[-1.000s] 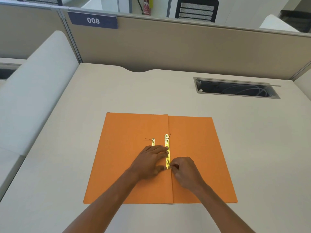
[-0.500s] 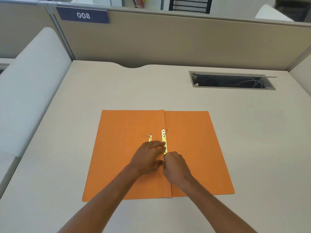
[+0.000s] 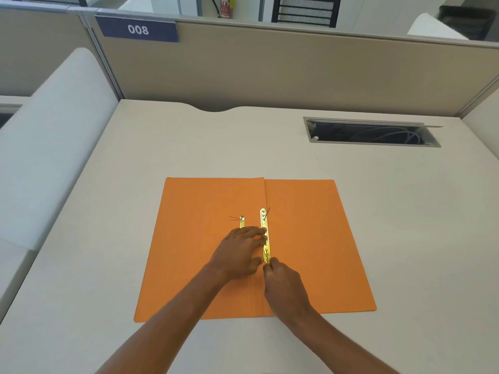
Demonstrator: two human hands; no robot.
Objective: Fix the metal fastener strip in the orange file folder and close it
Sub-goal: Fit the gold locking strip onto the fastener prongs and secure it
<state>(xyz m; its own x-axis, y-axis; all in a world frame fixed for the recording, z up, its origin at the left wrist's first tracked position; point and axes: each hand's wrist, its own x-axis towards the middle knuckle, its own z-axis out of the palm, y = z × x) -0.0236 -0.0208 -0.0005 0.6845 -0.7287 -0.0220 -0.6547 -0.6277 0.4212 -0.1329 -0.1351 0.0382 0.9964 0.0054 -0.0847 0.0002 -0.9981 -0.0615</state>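
Observation:
The orange file folder (image 3: 310, 238) lies open and flat on the desk, its fold running toward me. A brass metal fastener strip (image 3: 264, 233) lies along the fold, with a thin prong sticking up at its far end. A second, shorter brass piece (image 3: 242, 222) sits just left of it, mostly hidden under my fingers. My left hand (image 3: 237, 255) presses flat on the left leaf, fingertips resting against the strip's middle. My right hand (image 3: 283, 290) pinches at the strip's near end with thumb and forefinger.
The pale desk (image 3: 108, 211) is bounded by a beige partition (image 3: 270, 71) at the back and a white divider (image 3: 54, 147) on the left. An open cable slot (image 3: 372, 133) with wires is cut into the desk at the back right.
My right hand slid up along the strip half a second ago and has drawn back to its near end. My left hand stays on the strip.

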